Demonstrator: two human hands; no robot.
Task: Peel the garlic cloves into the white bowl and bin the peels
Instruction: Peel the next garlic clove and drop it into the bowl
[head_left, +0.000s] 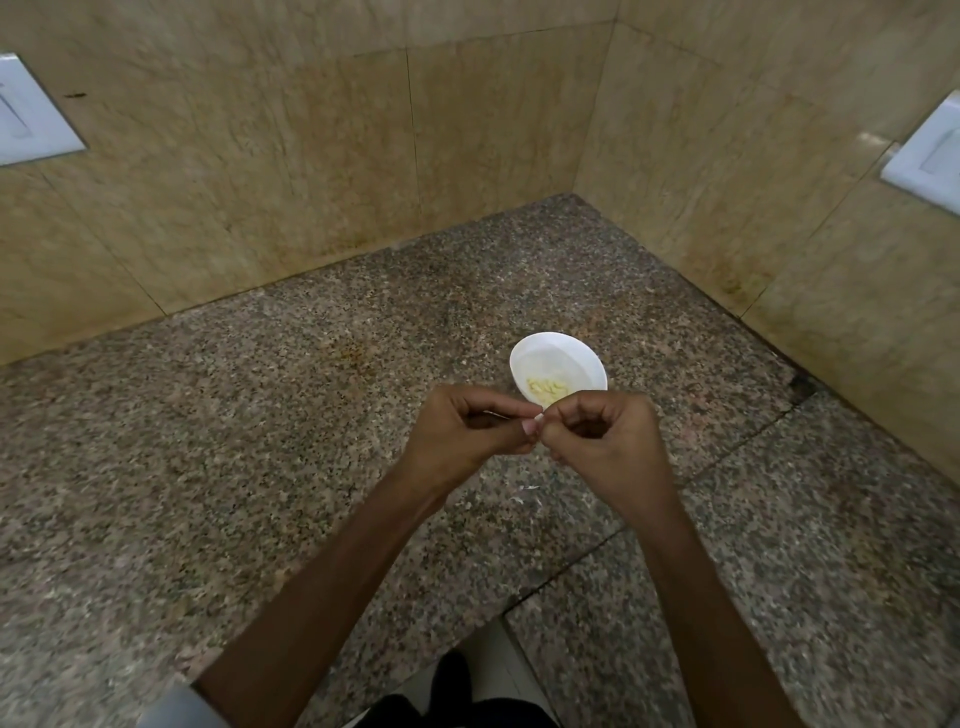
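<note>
A white bowl (558, 364) stands on the speckled granite counter (260, 441) and holds several pale yellow peeled garlic cloves (546, 387). Just in front of the bowl, my left hand (467, 441) and my right hand (608, 447) meet above the counter, fingertips pinched together on one small garlic clove (538, 417). Only a pale sliver of that clove shows between the fingers. My right hand covers the bowl's near rim.
A few small white peel scraps (524, 493) lie on the counter below my hands. Beige tiled walls close the counter at the back and right, each with a white wall plate (31, 114). The counter's front edge has a notch near my body. No bin is in view.
</note>
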